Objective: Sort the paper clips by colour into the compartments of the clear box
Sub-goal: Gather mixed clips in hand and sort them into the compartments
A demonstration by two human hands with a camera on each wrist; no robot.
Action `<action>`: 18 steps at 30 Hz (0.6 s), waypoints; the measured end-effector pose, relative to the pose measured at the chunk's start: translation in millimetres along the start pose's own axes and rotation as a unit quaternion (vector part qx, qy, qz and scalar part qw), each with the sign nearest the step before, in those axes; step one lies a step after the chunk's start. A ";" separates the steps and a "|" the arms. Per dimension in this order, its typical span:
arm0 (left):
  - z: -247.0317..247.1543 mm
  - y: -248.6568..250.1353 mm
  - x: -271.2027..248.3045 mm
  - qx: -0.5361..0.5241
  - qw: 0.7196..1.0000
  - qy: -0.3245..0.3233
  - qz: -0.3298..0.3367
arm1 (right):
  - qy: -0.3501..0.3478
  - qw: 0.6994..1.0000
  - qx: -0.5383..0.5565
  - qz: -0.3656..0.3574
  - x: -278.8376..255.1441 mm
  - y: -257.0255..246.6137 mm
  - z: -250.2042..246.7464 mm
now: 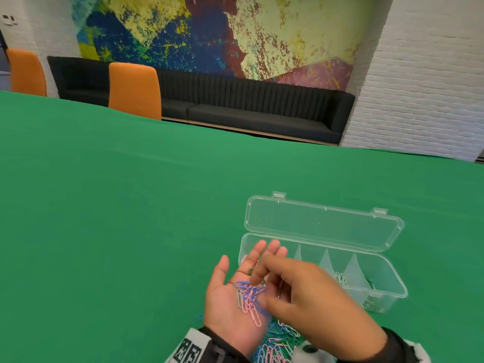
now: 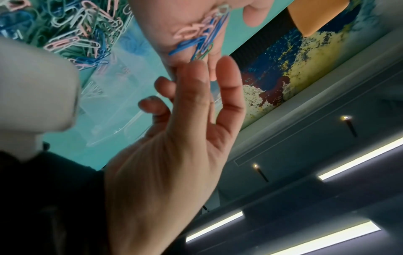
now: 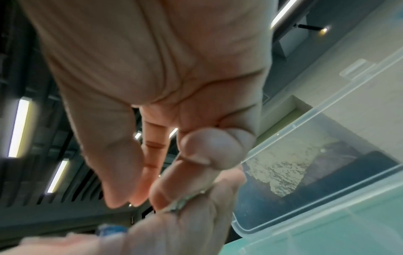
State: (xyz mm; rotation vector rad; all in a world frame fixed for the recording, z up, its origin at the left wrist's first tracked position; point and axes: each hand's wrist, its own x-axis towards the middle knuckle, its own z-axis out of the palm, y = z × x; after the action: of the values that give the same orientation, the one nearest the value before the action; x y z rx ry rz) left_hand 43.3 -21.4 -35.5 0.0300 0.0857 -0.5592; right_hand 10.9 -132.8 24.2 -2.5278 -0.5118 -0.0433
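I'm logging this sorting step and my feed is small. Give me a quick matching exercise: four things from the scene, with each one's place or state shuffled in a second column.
Things:
1. left hand
2. right hand
3. box lid
4. loose clip pile

States:
A. open, tipped back behind the compartments
B. on the green cloth near the wrists
C. palm up, with blue and pink clips on it
D. fingers reaching down to the clips on the palm

Pairs: 1-C, 2-D, 3-A, 4-B
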 end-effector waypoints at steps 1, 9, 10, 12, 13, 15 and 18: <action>0.0 -1.4 -1.2 -0.004 1.000 0.001 -0.005 | -0.003 1.000 -0.007 -0.015 0.6 1.3 2.1; -2.0 3.1 2.2 0.002 0.999 0.044 0.024 | -0.027 0.998 -0.022 -0.047 5.8 5.5 12.5; -2.8 3.8 2.6 -0.001 0.999 0.044 0.026 | -0.023 0.998 -0.019 -0.052 5.7 5.5 12.6; -3.6 5.6 3.1 -0.002 0.999 0.037 0.029 | -0.019 0.998 -0.016 -0.065 5.5 5.6 14.4; -3.7 6.4 3.3 0.001 0.999 0.036 0.030 | -0.018 0.997 -0.016 -0.071 5.5 6.1 16.0; -3.8 7.5 3.9 0.001 0.999 0.031 0.034 | -0.012 0.997 -0.020 -0.072 6.5 6.9 18.5; -1.6 8.0 3.3 -0.010 0.999 0.020 0.037 | 0.026 0.998 -0.033 -0.056 8.9 9.2 19.3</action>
State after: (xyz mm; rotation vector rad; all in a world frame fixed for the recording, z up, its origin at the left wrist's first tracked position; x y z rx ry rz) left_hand 50.2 -16.3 -37.3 0.0246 0.1279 -0.4830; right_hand 21.1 -126.6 4.4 -2.5529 -0.6415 -0.1710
